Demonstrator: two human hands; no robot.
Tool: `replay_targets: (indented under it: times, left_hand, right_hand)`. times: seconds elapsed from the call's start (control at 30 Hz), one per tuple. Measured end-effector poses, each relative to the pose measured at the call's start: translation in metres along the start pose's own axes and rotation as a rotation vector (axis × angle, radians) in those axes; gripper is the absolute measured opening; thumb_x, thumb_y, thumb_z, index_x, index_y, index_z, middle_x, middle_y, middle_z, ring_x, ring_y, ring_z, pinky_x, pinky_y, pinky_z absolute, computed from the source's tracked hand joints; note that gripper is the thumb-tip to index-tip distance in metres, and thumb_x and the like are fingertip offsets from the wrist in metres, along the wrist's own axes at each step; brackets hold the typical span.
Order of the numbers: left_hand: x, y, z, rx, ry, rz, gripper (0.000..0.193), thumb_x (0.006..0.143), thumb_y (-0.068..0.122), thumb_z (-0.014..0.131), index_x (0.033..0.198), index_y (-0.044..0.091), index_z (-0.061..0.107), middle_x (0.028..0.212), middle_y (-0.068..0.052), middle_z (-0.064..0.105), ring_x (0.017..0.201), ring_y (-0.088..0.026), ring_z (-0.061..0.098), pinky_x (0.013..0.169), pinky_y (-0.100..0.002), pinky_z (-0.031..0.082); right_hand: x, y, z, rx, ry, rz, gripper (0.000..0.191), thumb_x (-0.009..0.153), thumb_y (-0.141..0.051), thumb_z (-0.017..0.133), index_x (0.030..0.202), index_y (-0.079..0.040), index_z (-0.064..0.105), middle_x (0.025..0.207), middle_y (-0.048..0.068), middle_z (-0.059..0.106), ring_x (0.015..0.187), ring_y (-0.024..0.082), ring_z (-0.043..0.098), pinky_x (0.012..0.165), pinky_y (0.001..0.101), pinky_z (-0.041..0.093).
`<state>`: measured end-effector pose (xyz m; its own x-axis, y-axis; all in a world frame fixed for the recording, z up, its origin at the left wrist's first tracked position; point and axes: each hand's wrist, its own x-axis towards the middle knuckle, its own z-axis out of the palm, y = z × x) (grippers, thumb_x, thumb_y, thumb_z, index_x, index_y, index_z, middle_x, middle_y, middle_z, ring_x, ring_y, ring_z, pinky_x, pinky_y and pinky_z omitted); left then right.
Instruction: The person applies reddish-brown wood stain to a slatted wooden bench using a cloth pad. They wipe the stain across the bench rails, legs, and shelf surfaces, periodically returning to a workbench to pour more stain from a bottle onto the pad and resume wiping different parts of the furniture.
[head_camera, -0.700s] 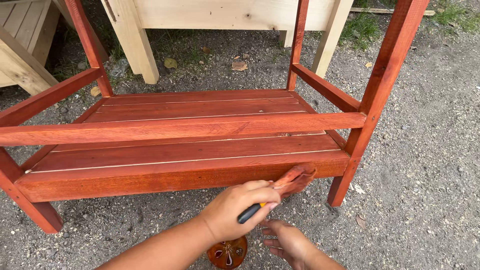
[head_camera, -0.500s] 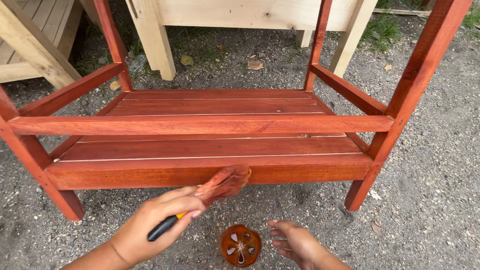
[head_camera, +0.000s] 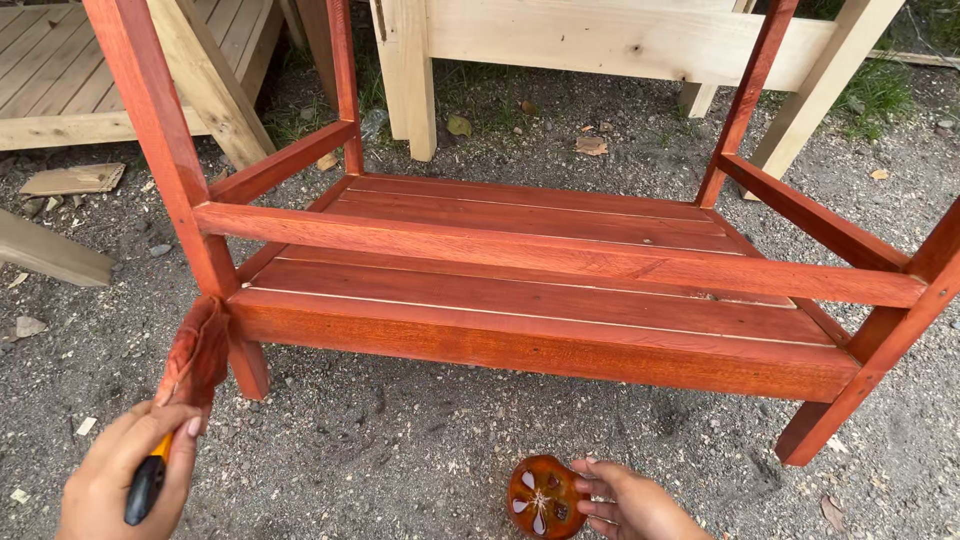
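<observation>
At the frame's (head_camera: 560, 330) left corner, our left hand (head_camera: 125, 475) clamps a brush (head_camera: 190, 365); our right hand (head_camera: 630, 500), fingers loosely apart, touches the can (head_camera: 543, 497).

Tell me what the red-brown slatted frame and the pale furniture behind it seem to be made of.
The red-brown slatted frame looks like wood under a fresh reddish stain: grain shows through and the surface has a slight sheen. The pale furniture behind looks like bare, unfinished wood, light with visible grain. The left hand holds a stained brush at the frame's corner leg.

Left hand (head_camera: 125, 470) and right hand (head_camera: 635, 502) both bare: no gloves, rings or sleeves; nails short.
</observation>
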<state>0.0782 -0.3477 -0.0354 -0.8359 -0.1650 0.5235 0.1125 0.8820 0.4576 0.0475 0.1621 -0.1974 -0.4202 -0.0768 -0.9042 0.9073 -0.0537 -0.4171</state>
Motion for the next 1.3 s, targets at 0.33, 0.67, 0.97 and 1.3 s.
replay_targets:
  times: [0.33, 0.67, 0.97, 1.3]
  left_hand:
    - [-0.007, 0.062, 0.074, -0.176, -0.509, 0.508, 0.031, 0.076, 0.014, 0.076, 0.105, 0.012, 0.066, 0.103, -0.019, 0.058, 0.077, -0.035, 0.072, 0.062, -0.042, 0.061]
    - [-0.011, 0.186, 0.146, -0.423, -0.826, 1.009, 0.029, 0.085, 0.018, 0.071, 0.110, 0.010, 0.057, 0.116, -0.028, 0.054, 0.090, -0.039, 0.069, 0.076, -0.049, 0.057]
    - [0.061, 0.093, 0.040, -0.240, -0.943, 0.670, 0.027, 0.091, 0.019, 0.067, 0.118, 0.020, 0.066, 0.145, -0.022, 0.057, 0.101, -0.034, 0.072, 0.078, -0.040, 0.061]
    - [0.076, 0.129, 0.078, -0.280, -0.926, 0.795, 0.012, 0.092, 0.019, 0.068, 0.103, 0.014, 0.066, 0.130, -0.022, 0.066, 0.105, -0.040, 0.071, 0.080, -0.046, 0.059]
  right_hand:
    - [-0.011, 0.000, -0.022, 0.034, 0.036, 0.001, 0.045, 0.106, -0.037, 0.042, 0.135, -0.018, 0.069, 0.116, 0.004, 0.063, 0.101, 0.018, 0.057, 0.092, 0.0343, 0.052]
    - [-0.043, -0.009, -0.014, 0.102, 0.051, -0.063, 0.045, 0.105, -0.038, 0.045, 0.135, -0.014, 0.067, 0.122, 0.008, 0.060, 0.106, 0.021, 0.058, 0.097, 0.0375, 0.050]
    - [-0.059, -0.020, -0.011, 0.091, 0.084, -0.077, 0.045, 0.104, -0.040, 0.045, 0.132, -0.013, 0.068, 0.122, 0.007, 0.065, 0.110, 0.021, 0.060, 0.098, 0.0377, 0.050]
    - [-0.057, -0.023, 0.005, 0.059, 0.066, -0.090, 0.045, 0.104, -0.038, 0.045, 0.135, -0.015, 0.069, 0.123, 0.005, 0.064, 0.109, 0.020, 0.057, 0.098, 0.0361, 0.048]
